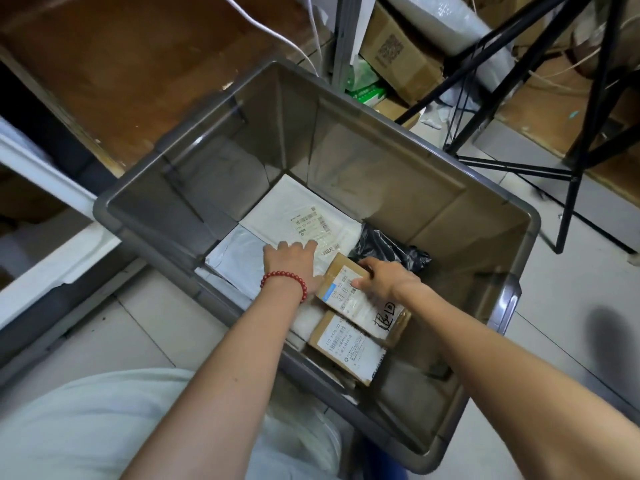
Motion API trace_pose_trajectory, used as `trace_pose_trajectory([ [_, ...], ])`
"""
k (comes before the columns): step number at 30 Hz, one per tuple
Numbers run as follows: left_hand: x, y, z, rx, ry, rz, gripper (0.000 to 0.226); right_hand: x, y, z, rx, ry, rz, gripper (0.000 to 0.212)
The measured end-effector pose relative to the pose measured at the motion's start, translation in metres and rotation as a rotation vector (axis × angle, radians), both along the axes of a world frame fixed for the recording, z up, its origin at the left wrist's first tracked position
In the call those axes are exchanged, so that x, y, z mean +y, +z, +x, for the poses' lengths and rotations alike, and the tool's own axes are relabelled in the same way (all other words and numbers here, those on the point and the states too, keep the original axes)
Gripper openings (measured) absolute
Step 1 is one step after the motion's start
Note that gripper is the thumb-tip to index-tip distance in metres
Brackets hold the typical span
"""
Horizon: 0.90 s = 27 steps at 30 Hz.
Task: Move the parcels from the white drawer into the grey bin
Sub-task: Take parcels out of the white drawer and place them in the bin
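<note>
I am reaching both arms down into the grey bin (363,161), where the parcels are lying on its floor. My left grip (294,268), a red bead bracelet (284,282) on its wrist, is pressing flat with fingers spread on the white padded mailer (304,209). My right grip (384,275) is clamped on the far end of a brown cardboard parcel (360,299), which is overlapping a second cardboard parcel (349,348). A black bag parcel (388,247) is sitting just beyond my right grip.
</note>
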<state>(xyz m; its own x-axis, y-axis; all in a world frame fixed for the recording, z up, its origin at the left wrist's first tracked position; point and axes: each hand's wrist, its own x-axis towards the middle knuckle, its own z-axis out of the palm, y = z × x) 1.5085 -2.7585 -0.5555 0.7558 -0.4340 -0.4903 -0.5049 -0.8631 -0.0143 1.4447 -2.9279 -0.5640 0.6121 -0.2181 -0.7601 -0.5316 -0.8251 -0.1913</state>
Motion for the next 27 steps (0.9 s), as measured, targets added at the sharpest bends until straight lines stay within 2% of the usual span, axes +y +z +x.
trace_pose_trajectory([
  [4,0.02,0.027,0.015,-0.101,0.053,-0.053,0.062,-0.001,0.016,0.001,-0.201,0.139,-0.175,0.063],
  [11,0.05,0.084,0.02,-0.362,0.235,-0.17,0.051,0.034,0.07,0.03,-0.636,0.292,-0.285,0.054],
  [16,0.112,0.123,0.009,-0.509,0.418,-0.277,0.046,0.088,0.114,0.051,-0.817,0.36,-0.206,0.054],
  [21,0.195,0.145,-0.014,-0.57,0.645,-0.227,0.052,0.159,0.142,0.061,-0.921,0.507,-0.12,0.056],
  [27,0.275,0.151,-0.049,-0.598,0.782,-0.176,0.056,0.24,0.163,0.064,-0.973,0.675,-0.044,0.058],
])
